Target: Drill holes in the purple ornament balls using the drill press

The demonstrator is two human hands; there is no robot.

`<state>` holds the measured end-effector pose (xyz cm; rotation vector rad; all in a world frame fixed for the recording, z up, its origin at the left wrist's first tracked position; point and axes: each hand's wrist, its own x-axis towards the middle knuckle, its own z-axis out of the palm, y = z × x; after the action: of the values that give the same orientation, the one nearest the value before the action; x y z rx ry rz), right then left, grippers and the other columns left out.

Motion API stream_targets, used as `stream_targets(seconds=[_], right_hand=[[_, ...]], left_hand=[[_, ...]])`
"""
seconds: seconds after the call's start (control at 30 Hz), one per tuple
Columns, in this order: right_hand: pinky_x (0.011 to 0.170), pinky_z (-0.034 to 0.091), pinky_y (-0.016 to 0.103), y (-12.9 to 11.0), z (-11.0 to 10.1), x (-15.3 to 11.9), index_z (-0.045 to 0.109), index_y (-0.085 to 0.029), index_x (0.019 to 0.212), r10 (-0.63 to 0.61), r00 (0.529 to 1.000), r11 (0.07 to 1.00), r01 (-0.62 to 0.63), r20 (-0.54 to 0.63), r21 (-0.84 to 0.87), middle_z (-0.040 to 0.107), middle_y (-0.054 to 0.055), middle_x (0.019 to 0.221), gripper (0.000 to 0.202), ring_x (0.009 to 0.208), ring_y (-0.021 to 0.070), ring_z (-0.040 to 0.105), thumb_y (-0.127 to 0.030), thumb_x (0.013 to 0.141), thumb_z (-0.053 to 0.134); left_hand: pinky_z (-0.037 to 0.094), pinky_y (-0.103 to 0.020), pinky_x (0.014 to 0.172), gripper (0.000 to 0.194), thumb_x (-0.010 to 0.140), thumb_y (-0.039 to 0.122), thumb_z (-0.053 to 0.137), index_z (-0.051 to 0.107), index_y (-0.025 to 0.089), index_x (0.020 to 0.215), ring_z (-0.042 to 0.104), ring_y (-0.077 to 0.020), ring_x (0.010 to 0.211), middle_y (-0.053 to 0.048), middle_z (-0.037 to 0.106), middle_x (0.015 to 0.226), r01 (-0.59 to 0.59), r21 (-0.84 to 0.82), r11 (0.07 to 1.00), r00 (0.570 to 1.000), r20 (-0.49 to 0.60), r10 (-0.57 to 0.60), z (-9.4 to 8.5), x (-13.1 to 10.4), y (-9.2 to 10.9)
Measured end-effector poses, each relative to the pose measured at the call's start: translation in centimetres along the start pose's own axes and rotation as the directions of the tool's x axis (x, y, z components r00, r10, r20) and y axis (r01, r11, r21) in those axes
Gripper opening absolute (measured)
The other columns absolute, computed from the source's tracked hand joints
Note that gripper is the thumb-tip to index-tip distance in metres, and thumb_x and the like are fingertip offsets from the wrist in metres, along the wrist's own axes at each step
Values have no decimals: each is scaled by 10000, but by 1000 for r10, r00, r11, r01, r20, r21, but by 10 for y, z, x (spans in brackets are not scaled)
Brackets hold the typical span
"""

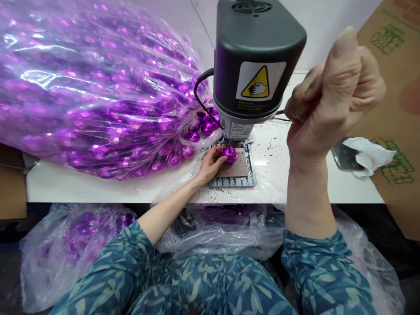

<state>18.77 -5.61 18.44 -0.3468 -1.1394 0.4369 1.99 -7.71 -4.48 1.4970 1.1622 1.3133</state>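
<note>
So that it sits under the drill, the left hand pinches a purple ball between thumb and fingers; the right hand curls tight.

Clock reference: brown board. Black motor housing obstructs overhead access at 12 o'clock. Cable loops at 11. Bulging bag blocks 9 to 11. Clearance: low across tabletop at 3, before phone.

Bright, diffuse light washes the table, while white glare streaks the bag at ten o'clock. Shadow darkens four and eight o'clock, and the wide view stretches its edges.
</note>
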Motion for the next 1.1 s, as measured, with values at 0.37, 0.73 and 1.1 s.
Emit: stream_targets(seconds=[0.37,0.73,1.1], right_hand=[[387,155,314,-2,-2,0,321,-232,557,10,1000,994,-8,21,-111,286,-80,438,652,345,60,305,-762,758,642],[411,159,259,2,-5,-5,396,-194,554,-51,999,999,51,-5,-18,317,-86,442,549,352,28,302,-556,828,704],[341,191,222,10,-21,-38,209,-193,536,-201,977,979,199,-75,-41,126,-69,435,649,340,21,253,-420,921,681]], left_hand=[[513,-517,1150,515,876,478,815,669,221,1297,666,-304,1267,-129,714,1329,-50,104,993,999,-1,50,1,-7,6],[506,-519,1167,556,917,482,775,567,207,1354,654,-301,1325,-166,673,1407,-111,9,994,979,174,108,4,-10,12],[528,-492,1148,536,911,433,798,567,194,1331,672,-288,1301,-161,688,1383,-123,28,992,980,164,117,4,-10,9]])
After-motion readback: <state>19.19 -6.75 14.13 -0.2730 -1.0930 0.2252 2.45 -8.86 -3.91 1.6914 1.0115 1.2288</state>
